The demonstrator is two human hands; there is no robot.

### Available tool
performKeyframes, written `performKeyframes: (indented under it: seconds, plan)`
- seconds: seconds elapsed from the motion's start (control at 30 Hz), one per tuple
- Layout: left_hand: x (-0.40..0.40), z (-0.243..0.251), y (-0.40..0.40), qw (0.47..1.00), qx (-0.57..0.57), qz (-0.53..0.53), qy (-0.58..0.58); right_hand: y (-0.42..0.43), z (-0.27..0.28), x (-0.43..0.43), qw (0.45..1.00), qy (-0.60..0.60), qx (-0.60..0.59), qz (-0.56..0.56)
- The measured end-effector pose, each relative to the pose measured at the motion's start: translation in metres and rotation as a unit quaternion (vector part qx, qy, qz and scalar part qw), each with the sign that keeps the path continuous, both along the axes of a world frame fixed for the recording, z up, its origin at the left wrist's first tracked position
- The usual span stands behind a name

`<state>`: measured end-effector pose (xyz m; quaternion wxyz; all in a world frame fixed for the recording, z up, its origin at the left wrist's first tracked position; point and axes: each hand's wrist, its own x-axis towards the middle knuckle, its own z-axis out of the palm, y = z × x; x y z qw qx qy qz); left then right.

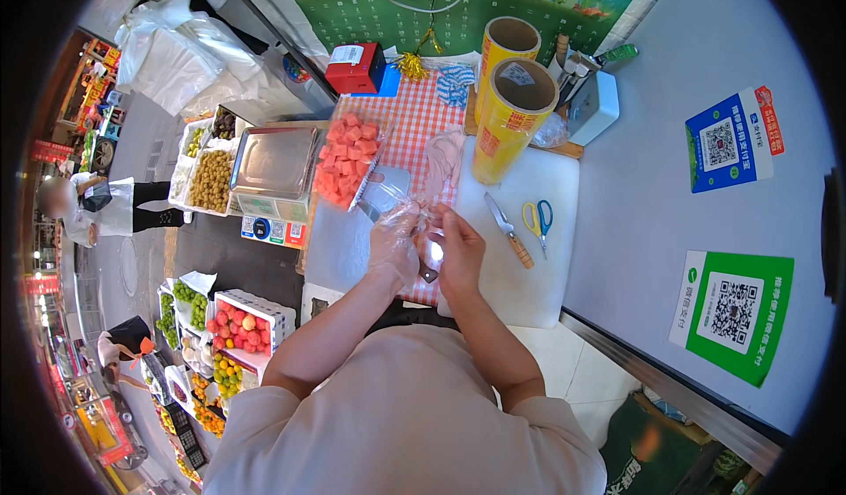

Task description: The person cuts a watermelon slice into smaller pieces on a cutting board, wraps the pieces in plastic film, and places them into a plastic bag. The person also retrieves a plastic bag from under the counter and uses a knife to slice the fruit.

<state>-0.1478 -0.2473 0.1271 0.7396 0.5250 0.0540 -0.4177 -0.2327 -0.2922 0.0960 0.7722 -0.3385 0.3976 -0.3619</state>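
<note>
My left hand [391, 242] wears a clear, crinkled disposable plastic glove [404, 214]; its fingers are partly hidden. Close beside it, my bare right hand [461, 244] pinches thin plastic near the left fingertips. A broad metal knife blade [388, 186] lies beyond my left hand, and a dark handle end [429, 274] shows between my wrists. Just past the blade, a clear tray holds pink watermelon cubes [348, 155]. A crumpled pink cloth [444, 158] lies ahead of my hands on the red checked tablecloth [411, 122].
On the right, a white cutting board [529, 290] bears a wooden-handled knife [509, 229], scissors [538, 221] and rolls of plastic film [514, 122]. A metal tray [274, 165] and fruit boxes [254, 303] stand left. A person [106, 204] stands in the street.
</note>
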Motion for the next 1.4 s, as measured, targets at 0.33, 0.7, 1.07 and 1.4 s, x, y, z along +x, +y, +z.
performKeyframes:
  seconds: [0.33,0.7,1.07,1.4]
  plan:
    - [0.005,-0.013,0.019,0.992,-0.056,0.092,0.068,0.020,0.012,0.021,0.996,0.021,0.055,0.073]
    - [0.033,-0.003,0.050,0.997,-0.056,-0.035,0.032,0.033,-0.002,0.046,0.996,-0.034,0.060,0.054]
    - [0.087,-0.062,0.087,0.991,-0.099,0.000,0.091,0.047,-0.013,0.092,0.948,-0.027,0.286,0.135]
    - [0.160,-0.158,0.176,0.983,0.044,0.094,0.154,0.063,-0.080,0.169,0.701,0.256,-0.646,0.161]
